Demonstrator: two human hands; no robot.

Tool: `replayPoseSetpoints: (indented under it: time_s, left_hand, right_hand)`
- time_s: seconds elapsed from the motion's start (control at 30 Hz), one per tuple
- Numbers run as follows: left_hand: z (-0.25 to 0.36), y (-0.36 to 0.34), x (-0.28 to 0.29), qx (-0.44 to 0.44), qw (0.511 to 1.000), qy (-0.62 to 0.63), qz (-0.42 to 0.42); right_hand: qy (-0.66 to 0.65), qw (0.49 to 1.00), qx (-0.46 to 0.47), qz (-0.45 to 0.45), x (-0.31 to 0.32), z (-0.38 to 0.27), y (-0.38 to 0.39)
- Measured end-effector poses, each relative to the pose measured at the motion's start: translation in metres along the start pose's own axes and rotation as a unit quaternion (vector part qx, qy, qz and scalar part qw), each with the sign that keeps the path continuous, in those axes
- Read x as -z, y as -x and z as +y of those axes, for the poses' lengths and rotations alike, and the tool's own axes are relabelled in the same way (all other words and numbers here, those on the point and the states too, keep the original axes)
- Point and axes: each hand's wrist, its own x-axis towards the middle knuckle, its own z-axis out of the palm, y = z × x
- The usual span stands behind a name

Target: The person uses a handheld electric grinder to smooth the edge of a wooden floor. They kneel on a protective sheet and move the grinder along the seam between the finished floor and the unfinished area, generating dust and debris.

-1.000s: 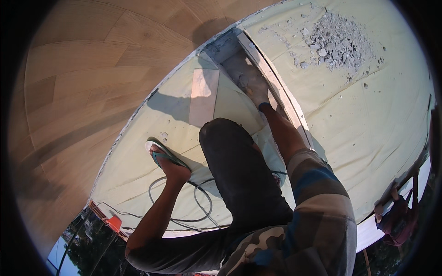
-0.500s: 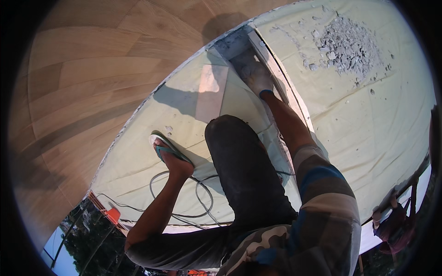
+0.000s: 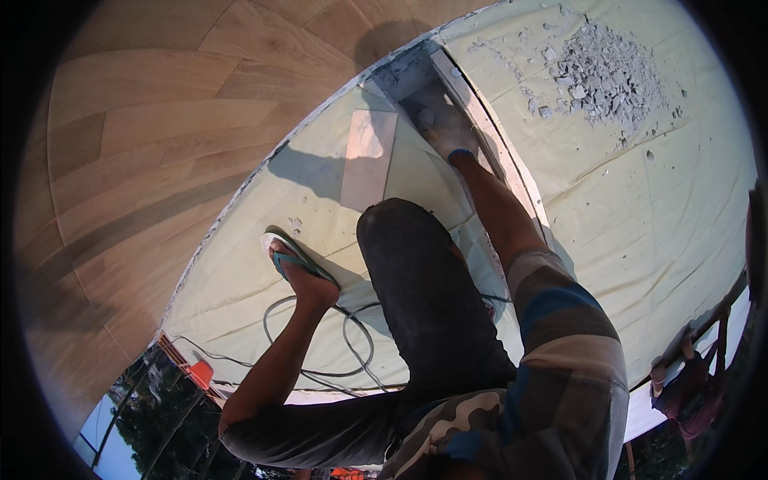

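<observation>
Low in the near middle, bent dark trousers (image 3: pixel 428 296) sit beside a striped grey, brown and blue sleeve (image 3: pixel 564 324) on the right, while the left hand is out of view, so its state cannot be told. Just left of the trousers, a thin dark grey cable (image 3: pixel 336 375) lies in loops near a foot in a white flip-flop with teal straps (image 3: pixel 294 258). All this rests over a creased pale yellow-green sheet (image 3: pixel 640 216). Farther on, a flat pinkish-brown rectangular board (image 3: pixel 369 160) lies left of a long, narrow grey recess (image 3: pixel 408 72), whose right side is edged by a pale straight strip (image 3: pixel 494 148). The right hand (image 3: pixel 445 138), in a dusty pale glove with a blue cuff, reaches down inside that recess; dimness hides whether its fingers grip anything. To the far right, broken grey rubble (image 3: pixel 610 76) is heaped on the sheet; to the far left spreads a brown plank-patterned surface (image 3: pixel 160 136).
</observation>
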Motion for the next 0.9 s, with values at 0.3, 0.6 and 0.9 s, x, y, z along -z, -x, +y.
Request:
replayPoseSetpoints:
  time_s: [0.3, 0.6, 0.9]
  left_hand:
    - [0.011, -0.007, -0.017, 0.026, 0.998, 0.049, -0.030]
    - [0.006, 0.012, -0.002, 0.004, 1.000, 0.021, -0.009]
    - [0.003, 0.011, -0.004, 0.123, 0.974, 0.189, -0.004]
  right_hand:
    - [-0.031, 0.991, 0.030, 0.125, -0.071, 0.081, -0.031]
    - [-0.022, 0.982, 0.046, 0.184, -0.032, 0.045, 0.018]
    - [-0.097, 0.991, -0.001, 0.090, -0.034, 0.071, 0.100]
